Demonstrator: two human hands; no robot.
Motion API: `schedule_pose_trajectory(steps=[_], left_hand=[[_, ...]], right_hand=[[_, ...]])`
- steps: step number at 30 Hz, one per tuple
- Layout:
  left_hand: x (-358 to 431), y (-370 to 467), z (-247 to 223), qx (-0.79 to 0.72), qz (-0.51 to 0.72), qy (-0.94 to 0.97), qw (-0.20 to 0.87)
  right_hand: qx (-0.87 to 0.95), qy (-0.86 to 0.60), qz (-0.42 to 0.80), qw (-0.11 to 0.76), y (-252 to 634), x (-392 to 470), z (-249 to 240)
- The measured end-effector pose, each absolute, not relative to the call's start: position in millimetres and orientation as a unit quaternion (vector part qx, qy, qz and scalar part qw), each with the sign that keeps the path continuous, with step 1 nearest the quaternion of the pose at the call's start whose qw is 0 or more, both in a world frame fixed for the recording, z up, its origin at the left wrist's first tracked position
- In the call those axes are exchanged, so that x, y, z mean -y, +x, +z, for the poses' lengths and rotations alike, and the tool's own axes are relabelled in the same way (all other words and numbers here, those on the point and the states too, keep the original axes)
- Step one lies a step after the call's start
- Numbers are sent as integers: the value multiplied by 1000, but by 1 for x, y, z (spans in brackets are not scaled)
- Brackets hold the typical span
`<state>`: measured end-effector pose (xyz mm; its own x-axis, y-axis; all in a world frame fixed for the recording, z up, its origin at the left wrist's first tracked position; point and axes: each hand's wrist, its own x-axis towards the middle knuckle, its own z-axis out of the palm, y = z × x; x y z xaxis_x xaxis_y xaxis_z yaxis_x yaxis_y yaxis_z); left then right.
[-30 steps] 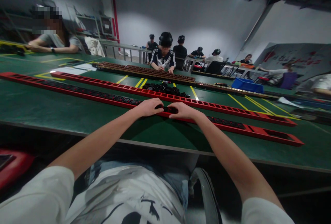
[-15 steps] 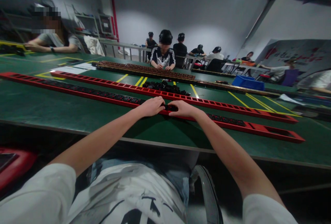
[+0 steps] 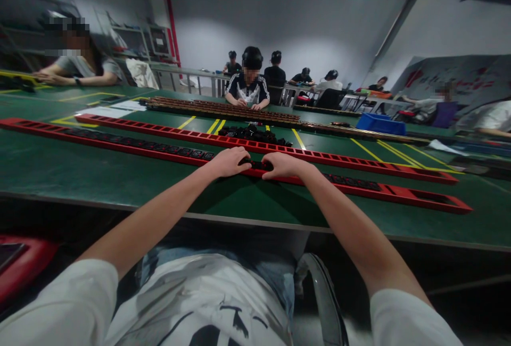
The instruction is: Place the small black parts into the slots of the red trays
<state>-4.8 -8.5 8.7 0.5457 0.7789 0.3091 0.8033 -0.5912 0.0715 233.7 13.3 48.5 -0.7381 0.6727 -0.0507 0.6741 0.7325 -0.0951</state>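
Observation:
A long red slotted strip [image 3: 343,189] lies across the table in front of me, with black square pieces [image 3: 171,149] seated in many of its slots. My left hand [image 3: 230,162] is over the middle of this strip, fingers curled down and thumb toward a small black piece [image 3: 245,162]. Just to the right, my right hand [image 3: 284,165] is bent over the same strip, its thumb at the near edge and fingers at a black piece [image 3: 264,165]. The fingertips partly hide both pieces. Between the hands shows a short stretch of strip.
Behind lies a second red slotted strip [image 3: 191,136], and past it a pile of black parts [image 3: 255,133]. Farther back are long brown strips [image 3: 223,110], a blue bin [image 3: 381,124] and white paper [image 3: 101,110]. A co-worker [image 3: 248,88] sits opposite; another person [image 3: 80,64] sits left.
My hands have moved slightly apart, showing a little more of the strip between them. Both remain at the middle of the near red strip. The view has shifted slightly.

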Motion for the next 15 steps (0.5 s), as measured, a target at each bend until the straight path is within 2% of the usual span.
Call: schedule_pose_trajectory(steps=[7,12,15], left_hand=[[11,3,9,447,-151,-881,33],[12,7,9,449,-157,-879,27],[13,7,8,450,-159,-879,29]], right_hand=[[-893,430,-118,67,267,-23,60],[-897,404,-179,-6,275,-30,55],[-906,384,-154,-90,271,-29,51]])
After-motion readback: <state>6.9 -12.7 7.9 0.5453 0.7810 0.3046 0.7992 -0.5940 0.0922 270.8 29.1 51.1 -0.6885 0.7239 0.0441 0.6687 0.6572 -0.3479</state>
